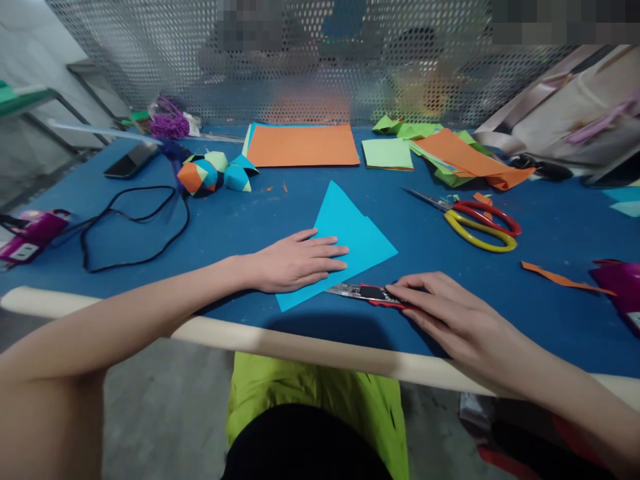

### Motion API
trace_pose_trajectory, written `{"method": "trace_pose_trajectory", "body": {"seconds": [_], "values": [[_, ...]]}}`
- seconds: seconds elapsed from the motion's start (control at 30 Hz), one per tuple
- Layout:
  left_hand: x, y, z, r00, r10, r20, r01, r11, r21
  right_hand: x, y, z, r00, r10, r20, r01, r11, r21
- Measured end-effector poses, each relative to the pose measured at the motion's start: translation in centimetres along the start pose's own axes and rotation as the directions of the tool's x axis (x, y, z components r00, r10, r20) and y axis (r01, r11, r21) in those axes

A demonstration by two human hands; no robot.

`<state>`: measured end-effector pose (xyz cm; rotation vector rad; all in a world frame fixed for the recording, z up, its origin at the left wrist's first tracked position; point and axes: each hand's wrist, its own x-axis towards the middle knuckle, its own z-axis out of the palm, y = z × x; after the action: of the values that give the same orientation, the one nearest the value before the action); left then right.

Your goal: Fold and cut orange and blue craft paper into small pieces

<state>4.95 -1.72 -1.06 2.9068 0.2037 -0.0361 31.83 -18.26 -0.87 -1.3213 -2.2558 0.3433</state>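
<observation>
A folded sheet of blue paper (353, 237) lies on the blue tabletop in front of me, one corner pointing away and another to the right. My left hand (303, 262) rests flat on it with the fingers stretched out. In my right hand (445, 310) is a utility knife (373, 293) with a red and black body, gripped between thumb and fingers. Its blade points left and meets the paper's lower edge; whether the tip is under the fold is hard to make out.
Scissors (480, 223) with red and yellow handles lie to the right, near an orange paper strip (565, 277). Behind are orange sheets (305, 147), green squares (387, 153) and folded paper shapes (203, 173). A black cord (135, 217) loops at left. A padded edge (300, 340) runs along the front.
</observation>
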Motion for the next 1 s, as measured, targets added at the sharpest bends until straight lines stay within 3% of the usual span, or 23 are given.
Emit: {"method": "trace_pose_trajectory", "body": {"seconds": [1.0], "values": [[0.1, 0.1, 0.0, 1.0, -0.008, -0.006, 0.008, 1.0, -0.014, 0.6, -1.6, 0.9, 0.999, -0.045, 0.02, 0.044, 0.998, 0.037]]}}
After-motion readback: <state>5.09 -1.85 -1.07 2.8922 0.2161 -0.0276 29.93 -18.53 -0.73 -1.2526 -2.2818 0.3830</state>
